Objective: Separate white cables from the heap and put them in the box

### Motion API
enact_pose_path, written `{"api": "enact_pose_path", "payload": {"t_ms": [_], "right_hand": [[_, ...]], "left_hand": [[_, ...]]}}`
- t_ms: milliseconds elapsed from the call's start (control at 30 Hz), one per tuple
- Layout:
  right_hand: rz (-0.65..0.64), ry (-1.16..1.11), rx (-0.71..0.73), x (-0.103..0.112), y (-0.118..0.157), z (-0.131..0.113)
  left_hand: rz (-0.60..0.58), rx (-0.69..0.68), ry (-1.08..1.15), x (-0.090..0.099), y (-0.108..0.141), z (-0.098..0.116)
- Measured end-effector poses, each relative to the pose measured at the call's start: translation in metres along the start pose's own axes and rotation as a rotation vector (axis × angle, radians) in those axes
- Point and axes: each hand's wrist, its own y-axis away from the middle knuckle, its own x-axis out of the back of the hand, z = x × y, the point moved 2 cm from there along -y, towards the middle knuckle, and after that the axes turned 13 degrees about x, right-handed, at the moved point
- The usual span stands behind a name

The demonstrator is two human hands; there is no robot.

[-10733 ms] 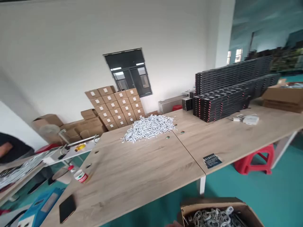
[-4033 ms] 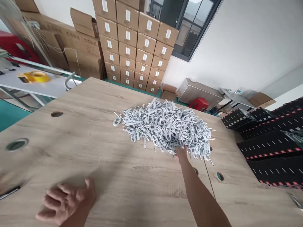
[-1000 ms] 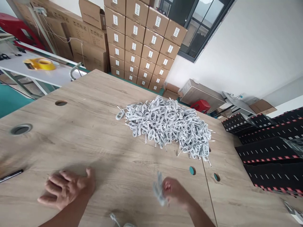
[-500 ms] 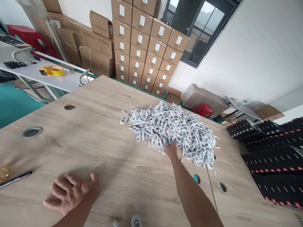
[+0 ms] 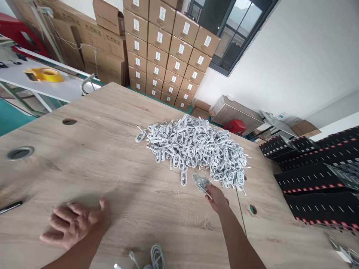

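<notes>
A big heap of coiled white-grey cables lies in the middle of the wooden table. My right hand is closed around some coiled cables, just in front of the heap and apart from it. One single coil rests on the wood beside them. My left hand lies at the lower left with fingers spread, palm up, holding nothing. Near the bottom edge, partly cut off, are more cable coils with a plug end showing.
A dark pen lies at the left edge. Round holes pierce the tabletop. Black slotted racks stand at the right. Stacked cartons are behind the table. A yellow tape dispenser sits on a side table.
My right hand has drawn back from the heap toward me, bringing some coiled cables out. A single coil now lies apart at the heap's front. The whole view has shifted slightly.
</notes>
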Motion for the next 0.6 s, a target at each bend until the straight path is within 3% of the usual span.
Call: {"api": "enact_pose_path", "payload": {"t_ms": [67,233,367,467,533,600], "right_hand": [[0.031,0.108,0.018,0.008,0.0,0.0],[0.149,0.231,0.101,0.029,-0.006,0.001],[0.149,0.162,0.097,0.039,-0.012,-0.01],[0.172,0.0,0.093,0.04,-0.007,-0.033],[0.097,-0.099,0.109,0.034,0.006,-0.052],[-0.063,-0.142,0.093,0.023,0.029,-0.063]], "left_hand": [[0.123,0.003,0.009,0.001,0.001,0.0],[0.163,-0.023,0.021,-0.005,0.0,-0.001],[0.144,0.023,-0.046,-0.01,-0.001,-0.003],[0.15,0.01,-0.046,-0.012,-0.003,-0.005],[0.169,-0.024,-0.034,-0.012,-0.004,-0.006],[0.177,-0.032,-0.033,-0.01,-0.004,-0.005]]}}
